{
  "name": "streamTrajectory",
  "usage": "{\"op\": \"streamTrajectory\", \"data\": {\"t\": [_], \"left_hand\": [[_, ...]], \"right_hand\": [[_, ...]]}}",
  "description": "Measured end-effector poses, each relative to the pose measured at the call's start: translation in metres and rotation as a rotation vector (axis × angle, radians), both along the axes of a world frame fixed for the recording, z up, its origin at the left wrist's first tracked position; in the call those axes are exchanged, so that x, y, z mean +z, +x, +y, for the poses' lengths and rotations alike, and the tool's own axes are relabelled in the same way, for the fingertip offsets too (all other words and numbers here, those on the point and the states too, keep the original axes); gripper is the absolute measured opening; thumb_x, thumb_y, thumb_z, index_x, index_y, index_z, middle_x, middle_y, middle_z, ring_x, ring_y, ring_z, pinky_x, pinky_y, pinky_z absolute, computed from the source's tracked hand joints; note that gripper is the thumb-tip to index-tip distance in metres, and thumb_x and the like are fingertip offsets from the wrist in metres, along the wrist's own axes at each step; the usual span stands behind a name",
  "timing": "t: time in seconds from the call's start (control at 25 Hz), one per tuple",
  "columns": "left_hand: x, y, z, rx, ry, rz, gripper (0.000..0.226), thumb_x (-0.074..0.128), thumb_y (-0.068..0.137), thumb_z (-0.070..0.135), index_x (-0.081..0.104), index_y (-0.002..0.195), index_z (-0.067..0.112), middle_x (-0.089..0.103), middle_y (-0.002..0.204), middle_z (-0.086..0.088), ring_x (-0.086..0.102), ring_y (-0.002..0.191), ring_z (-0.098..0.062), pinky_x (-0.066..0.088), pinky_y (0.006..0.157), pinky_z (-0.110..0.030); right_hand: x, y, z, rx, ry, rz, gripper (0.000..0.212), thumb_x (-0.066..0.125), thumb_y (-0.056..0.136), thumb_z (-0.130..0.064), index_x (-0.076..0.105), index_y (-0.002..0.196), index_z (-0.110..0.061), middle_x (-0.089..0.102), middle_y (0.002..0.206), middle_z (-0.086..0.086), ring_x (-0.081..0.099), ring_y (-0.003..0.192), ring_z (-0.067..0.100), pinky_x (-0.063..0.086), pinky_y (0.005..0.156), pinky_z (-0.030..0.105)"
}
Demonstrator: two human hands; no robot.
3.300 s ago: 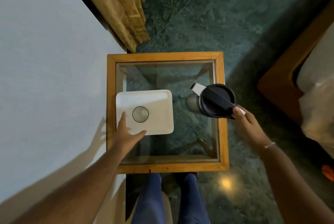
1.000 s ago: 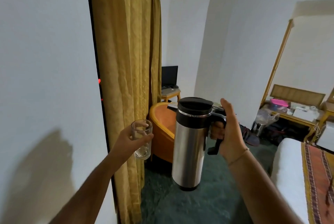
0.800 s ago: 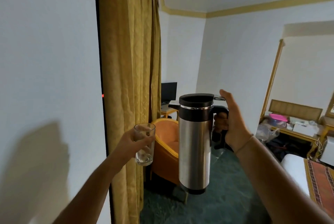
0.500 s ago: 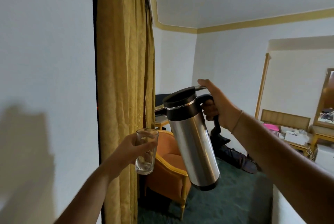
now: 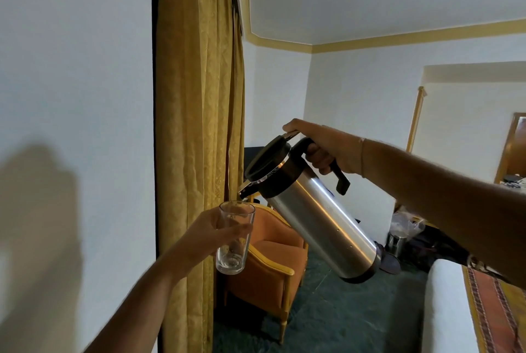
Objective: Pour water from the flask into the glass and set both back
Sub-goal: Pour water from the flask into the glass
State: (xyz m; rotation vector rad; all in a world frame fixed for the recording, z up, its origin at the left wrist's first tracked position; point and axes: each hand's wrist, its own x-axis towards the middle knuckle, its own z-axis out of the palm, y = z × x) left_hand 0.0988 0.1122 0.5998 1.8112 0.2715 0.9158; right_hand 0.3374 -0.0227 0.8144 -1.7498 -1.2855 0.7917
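My right hand grips the black handle of the steel flask, thumb pressing the lever on its black lid. The flask is tilted steeply to the left, and its spout hangs just above the rim of the clear glass. My left hand holds that glass upright in the air, fingers wrapped around its middle. The bottom of the glass looks almost empty. I cannot make out a stream of water.
A gold curtain hangs right behind the glass. An orange armchair stands below the flask. A white bed with a patterned runner fills the lower right. The white wall is close on the left.
The flask has tipped further over and its spout has come down to the glass rim. The glass has stayed in about the same place. Earlier both stood on the glass-topped table.
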Motion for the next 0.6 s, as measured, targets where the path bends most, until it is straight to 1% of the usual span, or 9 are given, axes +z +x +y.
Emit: {"op": "streamTrajectory", "data": {"t": [0.12,0.28,0.44,0.52,0.6], "left_hand": [[-0.003,0.000,0.003,-0.002,0.004,0.013,0.045,0.096,0.071,0.063,0.081,0.106,0.038,0.087,0.091,-0.009,0.085,0.074,-0.021,0.067,0.069,-0.027],[-0.009,0.002,0.007,-0.026,0.010,0.040,0.048,0.095,0.074,0.060,0.079,0.112,0.036,0.087,0.097,-0.009,0.086,0.075,-0.022,0.068,0.068,-0.028],[-0.011,0.003,0.011,-0.034,0.011,0.064,0.051,0.094,0.073,0.064,0.077,0.116,0.043,0.087,0.099,-0.014,0.087,0.077,-0.024,0.067,0.066,-0.026],[-0.011,0.004,0.010,-0.023,0.003,0.061,0.050,0.093,0.072,0.066,0.076,0.115,0.047,0.088,0.098,-0.016,0.088,0.078,-0.023,0.067,0.066,-0.024],[-0.013,0.004,0.005,-0.008,-0.004,0.071,0.046,0.091,0.074,0.067,0.074,0.115,0.052,0.088,0.099,-0.013,0.088,0.081,-0.024,0.067,0.067,-0.023]], "right_hand": [[0.000,-0.005,0.006,0.016,-0.059,-0.067,0.057,0.075,0.073,-0.066,0.051,0.040,-0.026,0.036,0.046,-0.007,0.025,0.040,0.011,0.028,0.040,0.022],[0.004,-0.010,0.011,0.038,-0.080,-0.137,0.057,0.073,0.078,-0.063,0.044,0.044,-0.027,0.034,0.046,-0.007,0.024,0.040,0.012,0.029,0.041,0.023],[0.016,-0.019,0.012,0.077,-0.114,-0.183,0.059,0.067,0.087,-0.059,0.045,0.043,-0.026,0.035,0.044,-0.007,0.025,0.039,0.011,0.028,0.043,0.022],[0.021,-0.023,0.013,0.083,-0.130,-0.222,0.058,0.068,0.086,-0.059,0.046,0.043,-0.025,0.036,0.045,-0.006,0.025,0.040,0.011,0.026,0.047,0.022],[0.026,-0.028,0.016,0.080,-0.155,-0.277,0.056,0.069,0.083,-0.059,0.048,0.043,-0.024,0.036,0.045,-0.006,0.025,0.040,0.011,0.026,0.048,0.023]]}}
